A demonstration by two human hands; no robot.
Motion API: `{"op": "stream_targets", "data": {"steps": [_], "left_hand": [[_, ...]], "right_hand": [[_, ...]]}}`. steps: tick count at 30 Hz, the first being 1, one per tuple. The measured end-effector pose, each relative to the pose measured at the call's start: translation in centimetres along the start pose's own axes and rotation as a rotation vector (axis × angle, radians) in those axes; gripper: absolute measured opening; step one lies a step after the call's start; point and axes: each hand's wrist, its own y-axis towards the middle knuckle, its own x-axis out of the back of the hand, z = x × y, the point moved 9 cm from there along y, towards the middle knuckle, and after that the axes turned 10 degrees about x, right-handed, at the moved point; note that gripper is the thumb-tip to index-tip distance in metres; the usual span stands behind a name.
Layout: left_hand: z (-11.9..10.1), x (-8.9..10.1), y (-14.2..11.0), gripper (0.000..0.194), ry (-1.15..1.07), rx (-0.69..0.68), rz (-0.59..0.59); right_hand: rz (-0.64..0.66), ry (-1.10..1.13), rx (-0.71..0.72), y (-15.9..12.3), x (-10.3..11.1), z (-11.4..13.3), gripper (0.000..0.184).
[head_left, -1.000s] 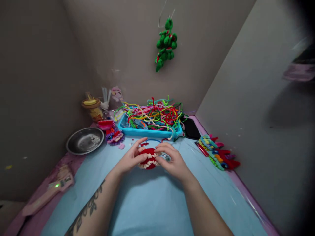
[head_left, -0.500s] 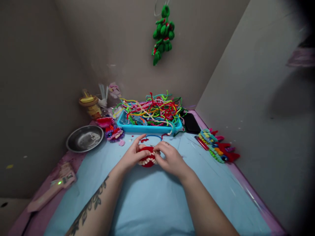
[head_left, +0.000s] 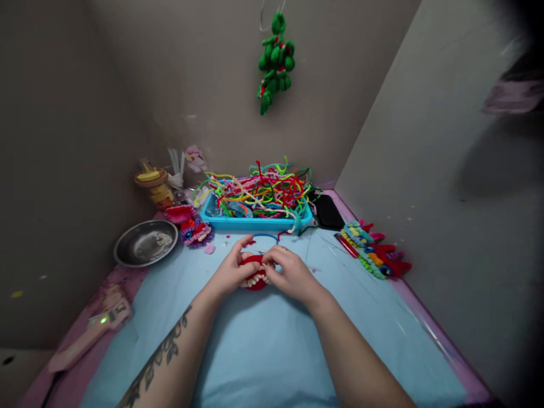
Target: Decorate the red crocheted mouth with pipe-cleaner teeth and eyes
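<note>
Between my two hands is a small red crocheted piece (head_left: 256,284) with a cream scalloped edge across it. My left hand (head_left: 234,268) grips its left side, thumb pressed on the front and index finger raised. On the right, my right hand (head_left: 290,272) pinches the piece's cream edge between thumb and fingertips. Whether a needle or hook is in that pinch is too small to make out. Just beyond the hands lie a blue cord loop (head_left: 267,236) and small red scraps.
Behind, a blue tray (head_left: 255,224) overflows with coloured yarn. Left are a metal bowl (head_left: 145,243) with white bits, a crocheted piece (head_left: 195,231) and a pink glue gun (head_left: 96,328). Right are a black phone (head_left: 328,212), a red tool (head_left: 349,245) and crocheted pieces (head_left: 374,252). Green crocheted ornaments (head_left: 276,62) hang above.
The view has shifted slightly. My hands keep the same hold on the red crocheted piece, with only tiny finger movement.
</note>
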Motion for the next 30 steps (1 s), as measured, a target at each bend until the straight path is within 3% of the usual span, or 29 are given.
{"op": "stream_targets", "data": {"steps": [4, 8, 26, 28, 30], "left_hand": [[0.1, 0.7, 0.2, 0.072, -0.054, -0.007, -0.021], [0.0, 1.1, 0.2, 0.073, -0.061, 0.002, -0.037], [0.5, 0.3, 0.1, 0.071, -0.020, 0.048, 0.015], [0.4, 0.4, 0.1, 0.072, -0.043, 0.048, -0.004], [-0.2, 0.7, 0.0, 0.073, -0.101, 0.024, -0.043]], "right_hand": [[-0.040, 0.010, 0.005, 0.1, 0.7, 0.2, 0.021], [-0.040, 0.003, 0.031, 0.1, 0.8, 0.3, 0.017], [0.049, -0.038, 0.029, -0.1, -0.2, -0.1, 0.015], [0.026, -0.018, 0.033, 0.0, -0.1, 0.0, 0.017], [-0.077, -0.012, 0.028, 0.0, 0.8, 0.0, 0.022]]}}
